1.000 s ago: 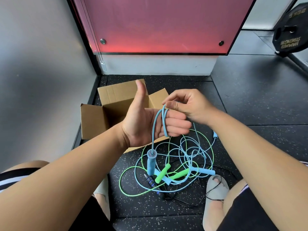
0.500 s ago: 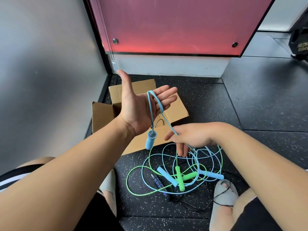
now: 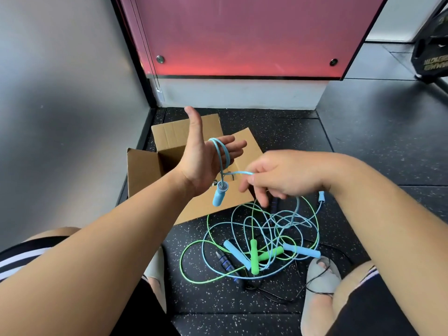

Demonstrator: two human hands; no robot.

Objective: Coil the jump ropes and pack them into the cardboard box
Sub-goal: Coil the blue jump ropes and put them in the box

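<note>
— Speckled black rubber floor (image 3: 363, 146), grey wall left of the cardboard box (image 3: 194, 209), red panel behind it.

— And the rope?

— Blue jump rope (image 3: 224, 154) loops over the spread-open left hand (image 3: 206, 163) above the box, one handle dangling. The right hand (image 3: 281, 178) pinches the strand beside it.

— Risks?

— Loops may slide off those flat fingers. Pulling could drag the tangled green rope (image 3: 194, 251) lying in front of the box.
</note>
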